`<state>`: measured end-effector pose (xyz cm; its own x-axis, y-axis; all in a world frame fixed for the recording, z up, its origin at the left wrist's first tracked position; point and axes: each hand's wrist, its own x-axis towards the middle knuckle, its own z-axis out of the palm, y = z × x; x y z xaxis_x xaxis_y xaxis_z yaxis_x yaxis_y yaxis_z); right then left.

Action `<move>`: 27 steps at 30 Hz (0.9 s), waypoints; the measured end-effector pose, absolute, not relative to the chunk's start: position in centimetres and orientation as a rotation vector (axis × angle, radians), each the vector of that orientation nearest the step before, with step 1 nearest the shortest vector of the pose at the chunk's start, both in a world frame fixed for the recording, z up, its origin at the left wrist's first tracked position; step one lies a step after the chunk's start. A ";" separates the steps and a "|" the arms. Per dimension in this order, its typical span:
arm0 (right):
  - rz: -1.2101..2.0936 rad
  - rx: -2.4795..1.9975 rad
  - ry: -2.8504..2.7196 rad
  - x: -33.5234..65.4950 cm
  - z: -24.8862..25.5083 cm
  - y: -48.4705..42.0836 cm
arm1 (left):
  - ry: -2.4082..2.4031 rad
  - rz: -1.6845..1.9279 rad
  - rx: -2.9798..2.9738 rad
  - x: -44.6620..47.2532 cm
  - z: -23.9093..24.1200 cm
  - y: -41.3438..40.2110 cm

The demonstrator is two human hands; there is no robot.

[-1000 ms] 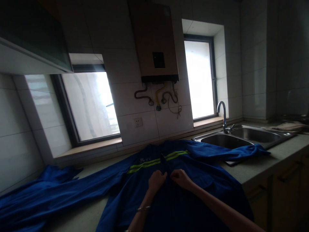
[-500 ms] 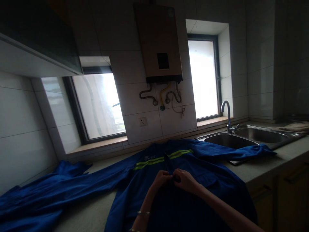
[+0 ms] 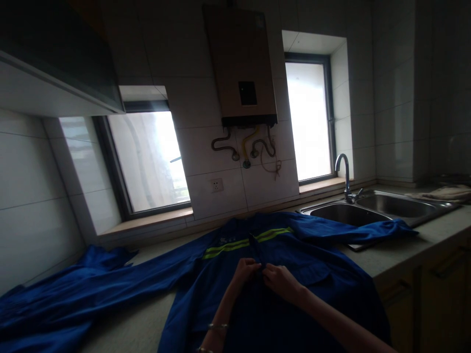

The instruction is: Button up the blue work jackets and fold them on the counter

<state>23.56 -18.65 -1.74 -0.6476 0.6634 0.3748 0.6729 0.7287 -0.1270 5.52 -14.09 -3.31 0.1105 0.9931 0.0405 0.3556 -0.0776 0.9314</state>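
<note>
A blue work jacket [image 3: 301,255] with yellow reflective stripes lies spread front-up on the kitchen counter [image 3: 401,252], sleeves stretched out to both sides. My left hand [image 3: 246,272] and my right hand [image 3: 280,280] meet at the jacket's front opening, just below the stripes. Both hands are closed, pinching the fabric edges at the middle of the chest. A bracelet sits on my left wrist.
A double steel sink [image 3: 371,208] with a tap [image 3: 345,174] lies at the right, the jacket's right sleeve draped over its edge. More blue cloth [image 3: 47,304] is heaped at the left. A water heater [image 3: 241,63] hangs between two windows. A cloth [image 3: 447,192] lies far right.
The view has shifted slightly. My hands have come closer together at the jacket's front opening and sit a little lower than a second ago.
</note>
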 end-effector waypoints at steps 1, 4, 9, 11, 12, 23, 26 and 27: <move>-0.003 -1.020 -2.530 23.7 -1.5 -18.6 | 1.368 0.984 1.570 5.6 -3.3 -14.1; 0.103 -0.986 -2.523 24.2 -0.6 -18.5 | 1.382 0.988 1.587 5.7 -3.3 -14.1; 0.194 -0.948 -2.550 24.5 0.6 -17.7 | 1.374 1.034 1.645 5.9 -3.1 -14.3; 0.186 -0.956 -2.564 24.4 0.8 -17.3 | 1.363 1.058 1.682 6.0 -3.1 -14.3; 0.180 -0.968 -2.571 24.4 0.8 -17.1 | 1.360 1.070 1.700 6.0 -3.2 -14.2; 0.157 -0.974 -2.541 24.3 0.6 -17.5 | 1.424 1.171 1.704 6.3 -3.0 -14.3; 0.210 -1.019 -2.503 24.2 0.7 -17.3 | 1.381 1.186 1.715 6.4 -3.0 -14.3; 0.235 -1.047 -2.492 24.1 0.8 -17.1 | 1.366 1.189 1.720 6.4 -3.1 -14.3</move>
<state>24.11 -17.15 0.78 -0.6254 0.7129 0.3174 0.6408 0.7013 -0.3124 6.43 -14.25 -3.08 0.0537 0.9637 0.2616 0.3924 -0.2613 0.8819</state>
